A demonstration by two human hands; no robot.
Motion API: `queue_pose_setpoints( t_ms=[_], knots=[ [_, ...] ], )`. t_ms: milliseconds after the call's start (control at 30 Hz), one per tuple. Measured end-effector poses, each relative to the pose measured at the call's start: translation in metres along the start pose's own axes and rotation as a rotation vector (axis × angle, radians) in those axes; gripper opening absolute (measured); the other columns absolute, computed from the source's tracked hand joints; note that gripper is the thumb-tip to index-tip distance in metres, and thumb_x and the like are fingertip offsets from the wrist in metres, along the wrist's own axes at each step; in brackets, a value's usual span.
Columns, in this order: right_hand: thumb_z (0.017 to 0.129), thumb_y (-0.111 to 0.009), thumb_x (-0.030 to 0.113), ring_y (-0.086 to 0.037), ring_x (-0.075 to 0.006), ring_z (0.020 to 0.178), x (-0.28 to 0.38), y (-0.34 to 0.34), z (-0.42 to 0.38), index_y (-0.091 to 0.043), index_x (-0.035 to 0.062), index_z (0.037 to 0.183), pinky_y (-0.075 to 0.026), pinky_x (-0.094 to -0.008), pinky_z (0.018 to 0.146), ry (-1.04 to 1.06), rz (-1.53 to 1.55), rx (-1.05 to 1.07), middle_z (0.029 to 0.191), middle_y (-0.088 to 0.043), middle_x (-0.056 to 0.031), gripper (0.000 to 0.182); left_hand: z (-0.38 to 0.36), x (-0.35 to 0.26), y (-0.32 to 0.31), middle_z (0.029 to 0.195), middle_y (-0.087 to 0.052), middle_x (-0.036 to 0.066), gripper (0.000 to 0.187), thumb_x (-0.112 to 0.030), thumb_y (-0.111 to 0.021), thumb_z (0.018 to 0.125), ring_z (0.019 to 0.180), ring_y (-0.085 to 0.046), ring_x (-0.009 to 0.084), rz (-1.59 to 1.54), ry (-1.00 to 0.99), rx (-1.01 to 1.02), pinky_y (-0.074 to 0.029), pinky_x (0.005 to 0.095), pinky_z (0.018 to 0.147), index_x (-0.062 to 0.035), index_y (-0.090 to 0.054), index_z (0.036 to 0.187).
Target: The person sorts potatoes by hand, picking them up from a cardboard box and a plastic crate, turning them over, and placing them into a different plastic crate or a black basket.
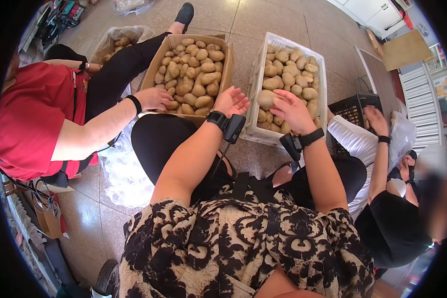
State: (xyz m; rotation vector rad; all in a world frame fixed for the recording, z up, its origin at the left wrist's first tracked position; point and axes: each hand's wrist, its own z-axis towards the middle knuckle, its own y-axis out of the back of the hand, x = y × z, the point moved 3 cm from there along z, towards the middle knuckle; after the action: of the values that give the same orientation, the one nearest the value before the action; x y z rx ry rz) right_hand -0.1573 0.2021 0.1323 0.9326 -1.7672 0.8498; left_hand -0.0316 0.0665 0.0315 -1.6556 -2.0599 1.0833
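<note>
A: How many in grasp, and where?

B: Just one potato (265, 100), pinched between thumb and fingertips of the right hand (292, 110); held above the left side of one white crate (257, 74), heaped with more potatoes (289, 74), too overlapped to count.

A: And the left hand (232, 102)?

B: Spread loose, fingers parted, palm bare; just beside the near right corner of one cardboard box (228, 63), full of potatoes likewise beyond counting.

A: On the wrists?

B: Two black devices (234, 128), one to each.

A: Farther out?

B: To the left, one person in a red top (39, 124), one hand at the box's near left edge; beyond, one plastic bag (140, 34) with several potatoes inside; to the right, one black crate (346, 111), contents hard to tell; beside it, one person in a black top (390, 226).
</note>
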Motion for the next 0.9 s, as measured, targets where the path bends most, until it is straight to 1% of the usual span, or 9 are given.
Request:
queue_pose_setpoints(
  t_ms=[133,333,433,500,533,633,667,833,900],
  knots=[
    [0.084,-0.059,0.019,-0.053,-0.0130,0.093,0.009,-0.010,-0.003,-0.046,0.0009,0.117,-0.046,-0.0270,0.079,0.034,-0.075,0.078,0.109,-0.054,-0.0083,0.039,-0.005,0.000,-0.010,0.099,-0.046,0.012,0.024,-0.021,-0.052,0.087,0.085,-0.049,0.0246,0.038,0.047,0.217,-0.051,0.0385,0.075,-0.0032,-0.045,0.100],
    [0.081,-0.062,0.020,-0.054,-0.0151,0.093,-0.028,0.042,0.006,-0.053,-0.0006,0.109,-0.044,-0.0276,0.081,0.048,-0.380,-0.110,0.108,-0.055,-0.0089,0.035,-0.004,-0.003,-0.009,0.100,-0.043,0.012,0.031,-0.010,-0.056,0.084,0.086,-0.049,0.0223,-0.017,-0.034,0.059,-0.053,0.0304,0.072,0.0007,-0.040,0.107],
    [0.075,-0.064,0.025,-0.052,-0.0219,0.100,-0.046,0.077,0.004,-0.056,-0.0002,0.106,-0.041,-0.0317,0.088,0.009,-0.670,-0.288,0.113,-0.053,-0.0134,0.041,0.003,-0.012,0.001,0.112,-0.037,0.015,0.038,-0.012,-0.056,0.084,0.091,-0.047,0.0248,-0.085,-0.154,-0.062,-0.053,0.0307,0.074,0.0013,-0.036,0.114],
    [0.070,-0.065,0.032,-0.047,-0.0297,0.110,-0.070,0.113,0.008,-0.058,0.0017,0.107,-0.037,-0.0367,0.094,0.062,-1.064,-0.515,0.120,-0.048,-0.0182,0.048,0.027,-0.018,0.020,0.121,-0.035,0.015,0.047,-0.017,-0.054,0.087,0.096,-0.046,0.0266,-0.181,-0.237,-0.096,-0.053,0.0308,0.078,0.0002,-0.031,0.125],
    [0.069,-0.064,0.037,-0.041,-0.0333,0.115,-0.070,0.113,0.006,-0.058,0.0038,0.108,-0.033,-0.0390,0.097,0.095,-1.060,-0.521,0.124,-0.044,-0.0196,0.052,0.032,-0.020,0.024,0.128,-0.032,0.014,0.054,-0.025,-0.051,0.089,0.098,-0.047,0.0280,-0.228,-0.225,-0.127,-0.052,0.0295,0.080,-0.0018,-0.026,0.131],
    [0.072,-0.066,0.028,-0.047,-0.0303,0.111,-0.071,0.110,0.004,-0.056,-0.0015,0.109,-0.037,-0.0348,0.094,0.047,-1.175,-0.557,0.116,-0.051,-0.0202,0.048,0.036,-0.031,0.034,0.118,-0.036,0.018,0.054,-0.029,-0.047,0.090,0.097,-0.050,0.0293,-0.254,-0.300,-0.115,-0.054,0.0268,0.075,-0.0006,-0.024,0.130],
    [0.072,-0.066,0.028,-0.047,-0.0303,0.111,-0.074,0.113,0.004,-0.056,-0.0015,0.109,-0.037,-0.0348,0.094,0.045,-1.174,-0.558,0.116,-0.051,-0.0202,0.048,0.033,-0.032,0.034,0.124,-0.037,0.013,0.051,-0.033,-0.046,0.091,0.097,-0.050,0.0268,-0.255,-0.353,-0.182,-0.054,0.0280,0.076,-0.0044,-0.029,0.130],
    [0.070,-0.066,0.032,-0.049,-0.0320,0.107,-0.083,0.128,0.009,-0.058,0.0031,0.107,-0.039,-0.0363,0.093,0.050,-0.972,-0.517,0.114,-0.052,-0.0197,0.048,0.029,-0.045,0.043,0.123,-0.039,0.012,0.053,-0.041,-0.043,0.090,0.092,-0.054,0.0251,-0.353,-0.416,-0.263,-0.053,0.0272,0.074,-0.0058,-0.032,0.128],
    [0.070,-0.066,0.032,-0.049,-0.0321,0.107,-0.086,0.132,0.011,-0.058,0.0026,0.107,-0.039,-0.0363,0.092,0.051,-0.965,-0.515,0.113,-0.052,-0.0200,0.048,0.024,-0.046,0.043,0.118,-0.043,0.013,0.060,-0.047,-0.039,0.090,0.089,-0.055,0.0249,-0.354,-0.441,-0.318,-0.052,0.0269,0.073,0.0001,-0.032,0.126]
  ],
)
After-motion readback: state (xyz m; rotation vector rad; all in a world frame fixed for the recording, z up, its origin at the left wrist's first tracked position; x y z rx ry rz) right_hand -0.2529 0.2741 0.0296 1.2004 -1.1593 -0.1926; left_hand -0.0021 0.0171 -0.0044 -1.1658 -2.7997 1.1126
